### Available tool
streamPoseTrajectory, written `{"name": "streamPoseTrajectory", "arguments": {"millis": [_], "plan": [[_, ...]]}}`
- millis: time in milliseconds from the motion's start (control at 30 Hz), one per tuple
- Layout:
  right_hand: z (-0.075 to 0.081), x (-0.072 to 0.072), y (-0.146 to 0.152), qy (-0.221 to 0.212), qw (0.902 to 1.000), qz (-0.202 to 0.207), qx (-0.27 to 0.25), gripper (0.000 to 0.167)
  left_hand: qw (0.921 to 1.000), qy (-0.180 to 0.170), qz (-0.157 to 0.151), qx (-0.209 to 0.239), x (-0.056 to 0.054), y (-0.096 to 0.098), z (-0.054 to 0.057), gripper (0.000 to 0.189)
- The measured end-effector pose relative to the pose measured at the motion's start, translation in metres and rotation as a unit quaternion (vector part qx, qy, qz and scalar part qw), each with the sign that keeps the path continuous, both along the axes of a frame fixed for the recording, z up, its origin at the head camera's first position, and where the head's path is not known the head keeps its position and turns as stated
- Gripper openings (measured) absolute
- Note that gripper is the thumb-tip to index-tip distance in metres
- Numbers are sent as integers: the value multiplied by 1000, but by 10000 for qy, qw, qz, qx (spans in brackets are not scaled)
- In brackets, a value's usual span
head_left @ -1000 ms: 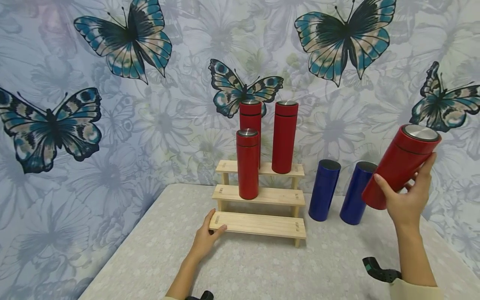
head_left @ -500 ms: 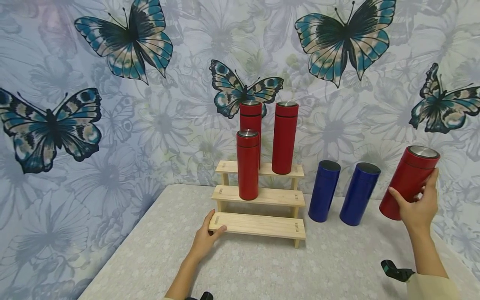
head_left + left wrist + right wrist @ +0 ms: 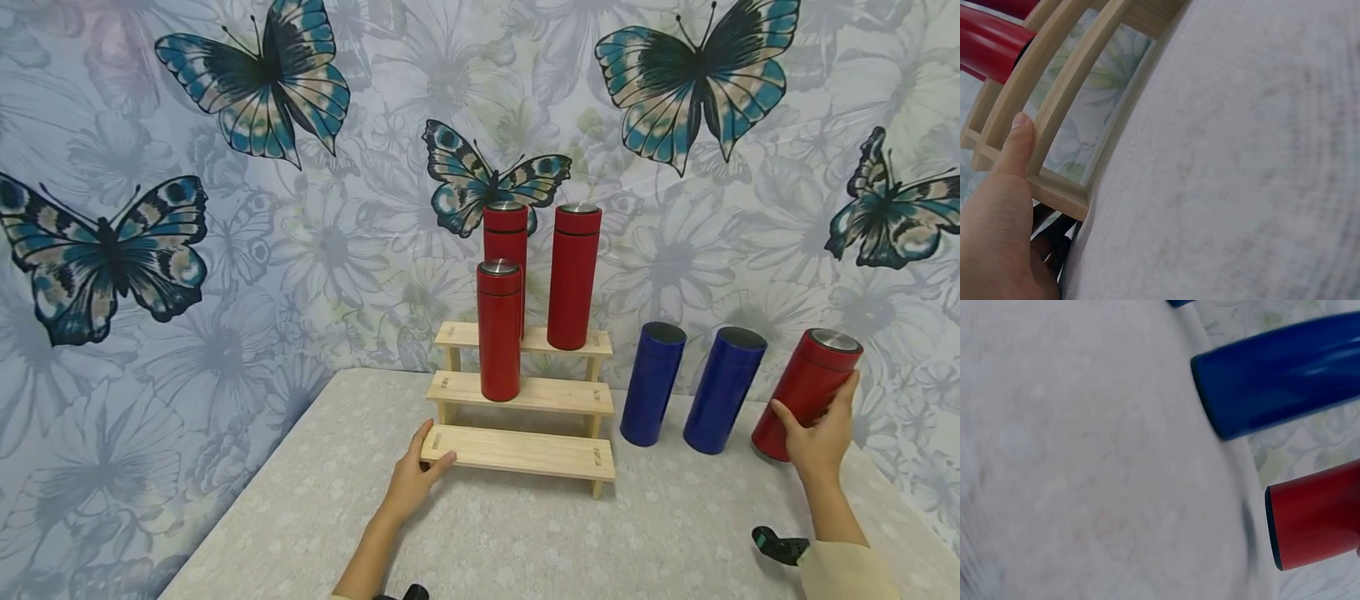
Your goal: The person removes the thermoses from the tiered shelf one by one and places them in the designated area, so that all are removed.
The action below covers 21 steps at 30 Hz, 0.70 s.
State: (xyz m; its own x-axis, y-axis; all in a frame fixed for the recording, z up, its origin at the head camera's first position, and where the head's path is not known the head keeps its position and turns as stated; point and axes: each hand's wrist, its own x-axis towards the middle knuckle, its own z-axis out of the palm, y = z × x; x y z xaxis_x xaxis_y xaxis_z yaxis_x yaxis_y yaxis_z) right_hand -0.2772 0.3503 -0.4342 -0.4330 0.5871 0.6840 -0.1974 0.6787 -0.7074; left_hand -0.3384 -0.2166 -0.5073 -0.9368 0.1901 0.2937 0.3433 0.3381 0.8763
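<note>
Red bottle (image 3: 804, 387) is in the right hand (image 3: 821, 437), thumb on its near side and fingers wrapped round the far side. Its long axis runs up from the palm, lid uppermost. It slants in the head view, but so do the two blue bottles (image 3: 723, 392) just left of that hand, so its true tilt is unclear. The left hand (image 3: 411, 483), well apart from it, grips the left end of the wooden stand's (image 3: 517, 450) lowest board; the stand is left of the right hand, beyond the blue bottles.

The base seems just above the table (image 3: 525, 542), though contact is hard to judge. The right fingers are partly hidden behind the bottle, whose upper part the right wrist view cuts off. The left fingers are shadowed beneath the board.
</note>
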Motion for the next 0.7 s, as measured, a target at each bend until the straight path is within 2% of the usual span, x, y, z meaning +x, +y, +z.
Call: {"name": "streamPoseTrajectory", "arguments": {"millis": [267, 700], "plan": [[-15, 3, 5, -412, 9991, 9, -21, 100, 10000, 42, 9, -11, 0, 0, -1, 78], [-17, -2, 6, -561, 9984, -93, -37, 99, 9999, -139, -15, -9, 1, 0, 2, 80]]}}
